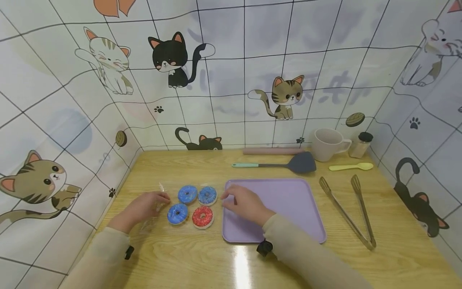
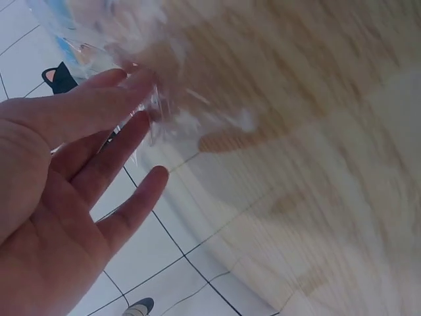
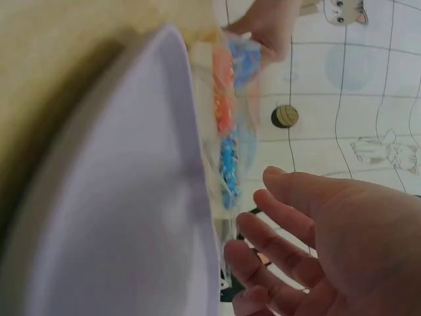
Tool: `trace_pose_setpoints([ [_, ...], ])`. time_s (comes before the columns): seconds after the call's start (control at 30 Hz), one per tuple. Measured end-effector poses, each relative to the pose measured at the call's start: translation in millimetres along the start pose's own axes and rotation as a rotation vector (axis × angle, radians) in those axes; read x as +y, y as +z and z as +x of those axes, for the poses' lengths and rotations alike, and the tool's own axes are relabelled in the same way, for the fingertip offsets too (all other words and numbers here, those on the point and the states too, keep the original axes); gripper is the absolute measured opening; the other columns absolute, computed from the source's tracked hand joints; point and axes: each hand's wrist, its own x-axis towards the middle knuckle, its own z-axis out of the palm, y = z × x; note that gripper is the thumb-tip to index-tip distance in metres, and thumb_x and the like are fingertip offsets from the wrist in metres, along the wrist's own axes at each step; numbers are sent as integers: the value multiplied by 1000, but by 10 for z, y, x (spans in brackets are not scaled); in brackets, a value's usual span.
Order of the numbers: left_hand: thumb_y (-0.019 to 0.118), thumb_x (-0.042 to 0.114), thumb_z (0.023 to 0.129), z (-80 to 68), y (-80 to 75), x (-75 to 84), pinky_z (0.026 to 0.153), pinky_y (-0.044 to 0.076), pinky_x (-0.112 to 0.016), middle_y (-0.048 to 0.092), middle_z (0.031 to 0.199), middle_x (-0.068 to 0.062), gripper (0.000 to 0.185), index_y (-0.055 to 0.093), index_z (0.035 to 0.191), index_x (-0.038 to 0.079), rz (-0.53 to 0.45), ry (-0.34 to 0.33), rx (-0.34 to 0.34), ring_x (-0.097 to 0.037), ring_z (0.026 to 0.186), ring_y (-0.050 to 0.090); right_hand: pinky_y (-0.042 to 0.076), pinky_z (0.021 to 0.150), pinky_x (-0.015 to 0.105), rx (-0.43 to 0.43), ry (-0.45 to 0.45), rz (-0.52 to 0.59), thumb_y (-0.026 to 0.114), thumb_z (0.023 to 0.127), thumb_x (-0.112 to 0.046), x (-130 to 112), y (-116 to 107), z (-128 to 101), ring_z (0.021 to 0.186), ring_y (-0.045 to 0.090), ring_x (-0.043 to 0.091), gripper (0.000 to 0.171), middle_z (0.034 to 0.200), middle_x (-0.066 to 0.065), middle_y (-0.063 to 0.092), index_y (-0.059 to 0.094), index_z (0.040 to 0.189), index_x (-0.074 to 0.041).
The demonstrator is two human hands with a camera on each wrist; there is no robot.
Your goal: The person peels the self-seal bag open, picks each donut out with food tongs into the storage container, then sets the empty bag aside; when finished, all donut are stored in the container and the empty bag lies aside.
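Wooden tabletop (image 1: 180, 259) bears 3 blue doughnuts (image 1: 183, 196), 1 red doughnut (image 1: 197, 220), left grip (image 1: 146, 206) pinching clear plastic (image 2: 148, 33), right grip (image 1: 247, 204) parted.

Can't read any actual text here, tbh. The white wall covering with thin black grid lines (image 1: 223, 80) has some faint purple marks (image 1: 345, 80) right of the brown striped cartoon cat (image 1: 287, 96) that kinda look like lettering, but they're too blurry to make out.

Four ring donuts (image 1: 187, 190) (image 1: 207, 190) (image 1: 173, 218) (image 1: 203, 224) between two hands (image 1: 145, 205) (image 1: 248, 204)
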Motion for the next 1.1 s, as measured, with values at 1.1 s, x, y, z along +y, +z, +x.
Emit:
trace_pose_setpoints([
  [1.1,85,21,87,282,166,138,82,55,-44,70,111,-1,17,80,103,19,-159,3,263,-23,101,66,54,100,39,-12,2,-182,87,83,-39,-42,137,-140,114,67,17,35,119,-6,69,77,111,-21],
])
